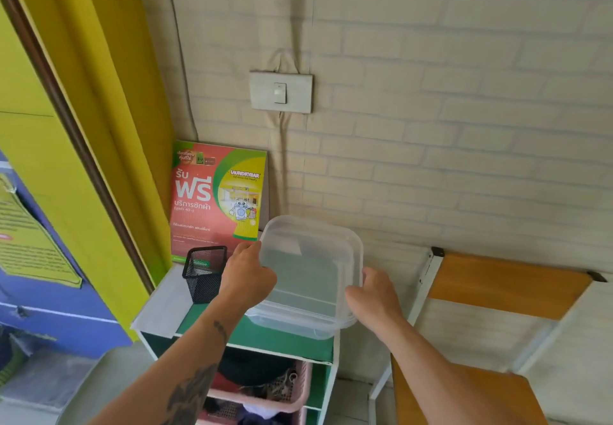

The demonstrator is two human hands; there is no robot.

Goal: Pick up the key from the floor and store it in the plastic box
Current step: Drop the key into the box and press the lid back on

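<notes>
A clear plastic box (298,323) stands on the green top of a small shelf unit (292,341). Its translucent lid (310,258) is tilted up towards me, far edge raised. My left hand (247,275) grips the lid's left edge. My right hand (373,295) holds the right rim where lid and box meet. No key shows in either hand, in the box or anywhere else in view; the floor is mostly out of sight.
A black mesh pen holder (204,273) stands just left of the box. A red and green leaflet (217,199) leans on the brick-pattern wall behind. Pink baskets (265,388) fill the shelves below. A wooden rack (504,285) stands to the right.
</notes>
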